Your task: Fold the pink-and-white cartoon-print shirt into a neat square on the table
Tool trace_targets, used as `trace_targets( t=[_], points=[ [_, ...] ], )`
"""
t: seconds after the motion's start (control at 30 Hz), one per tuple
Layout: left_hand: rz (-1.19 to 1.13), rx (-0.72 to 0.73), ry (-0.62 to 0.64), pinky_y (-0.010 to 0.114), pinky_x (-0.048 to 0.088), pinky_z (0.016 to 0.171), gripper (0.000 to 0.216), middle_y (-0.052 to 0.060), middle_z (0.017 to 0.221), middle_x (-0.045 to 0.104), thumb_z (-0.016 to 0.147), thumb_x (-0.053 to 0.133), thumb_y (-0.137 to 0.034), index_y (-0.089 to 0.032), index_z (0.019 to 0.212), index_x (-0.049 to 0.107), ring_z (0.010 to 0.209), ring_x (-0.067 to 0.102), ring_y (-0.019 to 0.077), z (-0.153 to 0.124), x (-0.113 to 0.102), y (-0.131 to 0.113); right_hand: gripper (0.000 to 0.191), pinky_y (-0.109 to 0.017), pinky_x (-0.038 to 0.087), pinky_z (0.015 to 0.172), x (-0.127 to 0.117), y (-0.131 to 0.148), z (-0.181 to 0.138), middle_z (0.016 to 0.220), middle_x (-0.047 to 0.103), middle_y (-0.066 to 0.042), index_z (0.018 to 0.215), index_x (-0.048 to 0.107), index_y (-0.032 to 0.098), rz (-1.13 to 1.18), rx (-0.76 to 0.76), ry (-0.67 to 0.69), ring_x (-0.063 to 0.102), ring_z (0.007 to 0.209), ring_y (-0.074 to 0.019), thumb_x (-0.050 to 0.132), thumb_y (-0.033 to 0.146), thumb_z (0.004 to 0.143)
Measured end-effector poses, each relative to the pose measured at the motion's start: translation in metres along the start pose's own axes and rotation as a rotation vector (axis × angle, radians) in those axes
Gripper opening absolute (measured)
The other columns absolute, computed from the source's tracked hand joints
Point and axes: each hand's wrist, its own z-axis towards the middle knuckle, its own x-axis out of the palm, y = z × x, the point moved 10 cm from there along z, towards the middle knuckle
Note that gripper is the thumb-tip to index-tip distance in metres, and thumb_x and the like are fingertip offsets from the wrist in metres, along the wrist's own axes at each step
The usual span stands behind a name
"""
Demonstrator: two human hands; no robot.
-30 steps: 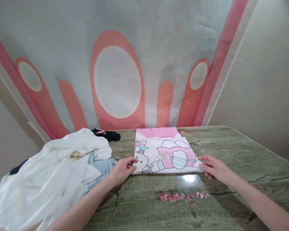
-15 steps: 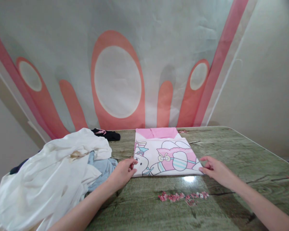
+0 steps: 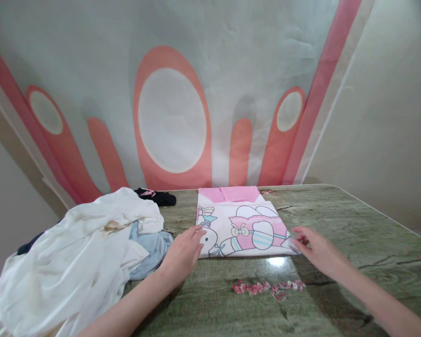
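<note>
A folded garment (image 3: 245, 234) with white cloth, a pink upper band and a cartoon print lies flat on the table. At its left edge rests my left hand (image 3: 184, 250), fingers stretched out over the printed cloth and holding nothing. My right hand (image 3: 312, 245) is at the near right corner, with thumb and fingers apart. Its thumb touches or almost touches the fabric there; I cannot tell which.
A loose heap of white clothes (image 3: 73, 252) covers the left side, with a light blue cloth (image 3: 150, 255) beneath it. Behind it lies a black garment (image 3: 164, 199). The wood-patterned table (image 3: 354, 224) bears a printed pink flower sprig (image 3: 252, 287) in front.
My left hand has opened from its curled grip on the left edge, its fingers now extended over the cloth. The right hand has shifted slightly; the garment lies almost unchanged.
</note>
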Motion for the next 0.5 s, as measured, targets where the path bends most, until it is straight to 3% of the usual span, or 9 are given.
trace_targets(
  t=[0.1,0.2,0.33,0.5],
  points=[
    [0.039,0.247,0.145,0.037,0.019,0.107,0.044,0.006,0.144,0.029,0.094,0.03,-0.033,-0.021,0.136,0.031,0.13,0.026,0.0197,-0.006,0.013,-0.054,0.042,-0.039,0.04,0.093,0.002,0.055,-0.011,0.122,0.054,-0.01,0.121,0.049,0.018,-0.076,-0.227,-0.011,0.05,0.111,-0.0235,0.04,0.042,0.087],
    [0.042,0.364,0.268,0.038,0.01,0.11,0.062,0.008,0.147,0.019,0.091,0.026,-0.053,-0.017,0.142,0.018,0.135,0.014,0.0211,-0.014,0.032,-0.088,0.053,-0.042,0.026,0.106,0.028,0.109,-0.033,0.142,0.035,-0.005,0.137,0.032,0.023,-0.144,-0.441,0.146,0.029,0.13,-0.0228,0.038,0.044,0.089],
    [0.037,0.334,0.298,0.039,0.005,0.11,0.069,0.008,0.148,0.016,0.089,0.02,-0.06,-0.016,0.142,0.017,0.135,0.01,0.022,-0.015,0.046,-0.09,0.059,-0.049,0.015,0.109,0.053,0.136,-0.053,0.147,0.023,0.001,0.142,0.015,0.03,-0.207,-0.505,0.285,0.016,0.135,-0.0232,0.034,0.048,0.09],
    [0.014,0.323,0.326,0.038,0.007,0.11,0.067,0.008,0.147,0.017,0.09,0.018,-0.058,-0.015,0.142,0.018,0.136,0.009,0.0218,-0.017,0.049,-0.085,0.059,-0.047,0.014,0.11,0.059,0.128,-0.053,0.148,0.017,0.002,0.142,0.01,0.03,-0.234,-0.481,0.314,0.015,0.135,-0.0213,0.03,0.05,0.09]
  ],
)
